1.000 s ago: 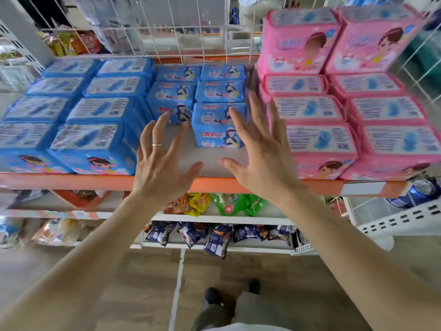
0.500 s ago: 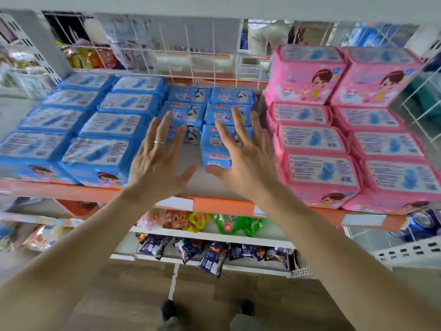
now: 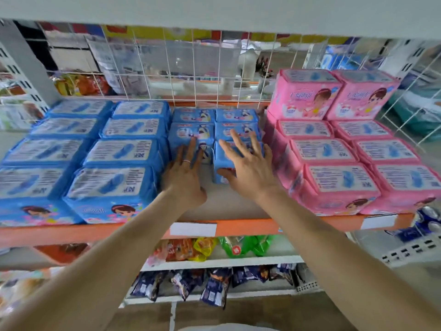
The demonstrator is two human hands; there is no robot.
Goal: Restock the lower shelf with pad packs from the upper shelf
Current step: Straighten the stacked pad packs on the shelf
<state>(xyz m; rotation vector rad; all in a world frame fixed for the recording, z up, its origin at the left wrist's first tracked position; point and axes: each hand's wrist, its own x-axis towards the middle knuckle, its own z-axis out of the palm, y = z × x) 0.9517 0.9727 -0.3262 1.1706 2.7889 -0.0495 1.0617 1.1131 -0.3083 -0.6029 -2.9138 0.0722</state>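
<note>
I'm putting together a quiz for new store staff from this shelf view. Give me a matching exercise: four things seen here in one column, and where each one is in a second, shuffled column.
Things
1. pink pad packs
2. large blue pad packs
3. small blue packs
4. ring

Places
A. middle of the shelf, between the other two kinds
B. on a finger of the left hand
C. right part of the shelf
D. left part of the shelf

Pairs: 1-C, 2-D, 3-A, 4-B
</note>
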